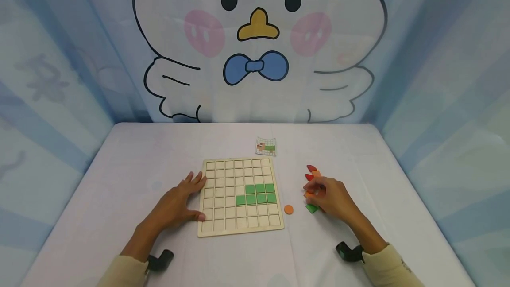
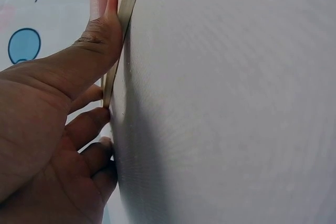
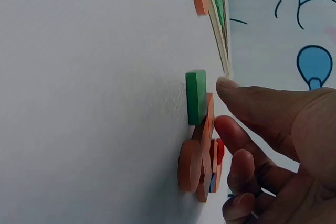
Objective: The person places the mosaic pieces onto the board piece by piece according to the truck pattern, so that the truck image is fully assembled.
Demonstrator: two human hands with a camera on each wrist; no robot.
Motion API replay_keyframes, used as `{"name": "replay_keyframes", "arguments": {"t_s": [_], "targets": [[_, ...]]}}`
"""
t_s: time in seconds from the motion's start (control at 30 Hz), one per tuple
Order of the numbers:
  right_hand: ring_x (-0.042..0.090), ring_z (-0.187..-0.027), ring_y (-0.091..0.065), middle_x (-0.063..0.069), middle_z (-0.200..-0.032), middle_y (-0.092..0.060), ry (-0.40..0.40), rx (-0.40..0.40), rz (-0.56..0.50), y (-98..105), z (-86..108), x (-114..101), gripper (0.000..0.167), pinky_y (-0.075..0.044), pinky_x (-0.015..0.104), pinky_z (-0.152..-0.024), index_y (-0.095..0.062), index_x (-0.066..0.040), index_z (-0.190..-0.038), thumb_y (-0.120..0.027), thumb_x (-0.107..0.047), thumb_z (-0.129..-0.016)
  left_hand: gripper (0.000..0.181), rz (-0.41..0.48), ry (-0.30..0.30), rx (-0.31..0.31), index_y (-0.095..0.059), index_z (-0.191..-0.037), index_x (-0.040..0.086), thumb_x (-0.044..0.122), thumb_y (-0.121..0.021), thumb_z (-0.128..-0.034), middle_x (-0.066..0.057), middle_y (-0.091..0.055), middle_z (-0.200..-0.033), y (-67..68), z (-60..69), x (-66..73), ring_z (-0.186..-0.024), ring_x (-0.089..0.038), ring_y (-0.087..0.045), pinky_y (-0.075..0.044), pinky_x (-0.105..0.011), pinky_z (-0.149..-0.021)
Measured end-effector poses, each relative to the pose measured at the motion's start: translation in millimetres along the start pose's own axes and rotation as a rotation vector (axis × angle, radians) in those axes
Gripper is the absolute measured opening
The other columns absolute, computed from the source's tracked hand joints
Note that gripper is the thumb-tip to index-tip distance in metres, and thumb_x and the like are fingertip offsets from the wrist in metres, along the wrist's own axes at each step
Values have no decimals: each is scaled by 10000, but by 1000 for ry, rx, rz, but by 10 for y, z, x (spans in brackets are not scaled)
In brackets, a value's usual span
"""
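Observation:
A pale wooden grid board [image 1: 221,224] lies on the table, with several green square tiles [image 1: 250,199] set in its right part. My left hand [image 1: 177,205] is spread along the board's left edge; thumb and fingertips touch the rim [image 2: 126,11]. Over a small cluster of loose pieces at the right hovers my right hand [image 1: 332,198]. In the right wrist view its thumb and index finger stand apart, with nothing visible between them. Beneath them are a green tile [image 3: 196,97], an orange round piece [image 3: 189,166] and other orange pieces, partly hidden by the fingers.
A small picture card [image 1: 265,146] with a gridded pattern lies behind the board. One orange disc [image 1: 288,209] sits just right of the board. Red pieces [image 1: 311,168] lie at the far end of the cluster. A printed curtain [image 1: 256,96] hangs behind the table.

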State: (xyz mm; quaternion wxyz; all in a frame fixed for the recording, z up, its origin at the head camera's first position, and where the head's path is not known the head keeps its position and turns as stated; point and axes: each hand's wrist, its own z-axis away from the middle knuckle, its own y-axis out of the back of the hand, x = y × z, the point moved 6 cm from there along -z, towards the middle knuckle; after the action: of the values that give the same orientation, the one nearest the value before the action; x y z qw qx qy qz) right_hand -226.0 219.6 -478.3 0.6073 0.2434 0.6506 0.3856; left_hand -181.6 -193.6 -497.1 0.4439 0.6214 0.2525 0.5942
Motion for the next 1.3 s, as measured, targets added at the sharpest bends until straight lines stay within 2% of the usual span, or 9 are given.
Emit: {"name": "replay_keyframes", "arguments": {"t_s": [0.1,0.2,0.33,0.5,0.63,0.9,1.07,1.3], "targets": [[183,-998,-637,-33,-1012,-772,30,-33,7,43,59,33,283,-531,328,-875,-781,-149,-1093,-905,-115,-841,1171,-2,0,1,-362,-1656,116,404,-966,-694,-113,-277,-1750,4,-1,3,-1636,-438,-210,-300,-712,-1241],[170,-933,-616,-41,-1005,-768,65,-61,10,75,101,53,309,-506,259,-782,-779,-152,-1088,-916,-91,-818,1172,-2,3,-2,-361,-1657,119,403,-967,-695,-111,-274,-1751,4,-1,4,-1637,-436,-207,-299,-712,-1242],[151,-896,-596,-51,-1027,-758,110,-86,27,82,136,64,310,-486,230,-747,-789,-184,-1048,-926,-69,-795,1175,-2,9,-6,-358,-1659,122,402,-969,-694,-110,-273,-1752,3,-1,6,-1639,-435,-203,-296,-714,-1242],[131,-887,-602,-58,-973,-717,104,-98,46,37,129,62,273,-515,223,-778,-790,-194,-1014,-919,-71,-808,1177,0,11,-5,-356,-1658,118,393,-970,-693,-111,-272,-1752,4,-3,4,-1641,-432,-198,-289,-711,-1247],[131,-849,-600,-52,-942,-712,81,-110,25,-11,111,34,251,-529,198,-752,-787,-169,-991,-919,-63,-806,1176,6,9,-5,-356,-1657,114,391,-970,-693,-111,-272,-1751,1,-1,6,-1641,-432,-196,-284,-713,-1249],[108,-802,-594,-57,-881,-677,108,-131,30,-50,80,-63,270,-531,195,-717,-735,-164,-934,-948,-105,-779,1181,1,13,-6,-357,-1657,117,389,-974,-688,-110,-274,-1751,6,-1,10,-1640,-433,-201,-292,-715,-1243],[123,-758,-587,-58,-810,-643,114,-116,3,-75,44,-86,265,-521,207,-684,-701,-177,-872,-939,-93,-791,1182,4,11,-8,-358,-1657,114,394,-972,-686,-110,-273,-1750,17,3,12,-1640,-432,-200,-289,-718,-1244],[144,-772,-575,-50,-805,-654,92,-33,-24,-71,-23,-166,234,-492,211,-683,-716,-198,-858,-918,-86,-819,1185,20,7,-13,-356,-1657,113,407,-968,-685,-111,-269,-1752,26,9,5,-1639,-436,-196,-281,-719,-1247]]}}
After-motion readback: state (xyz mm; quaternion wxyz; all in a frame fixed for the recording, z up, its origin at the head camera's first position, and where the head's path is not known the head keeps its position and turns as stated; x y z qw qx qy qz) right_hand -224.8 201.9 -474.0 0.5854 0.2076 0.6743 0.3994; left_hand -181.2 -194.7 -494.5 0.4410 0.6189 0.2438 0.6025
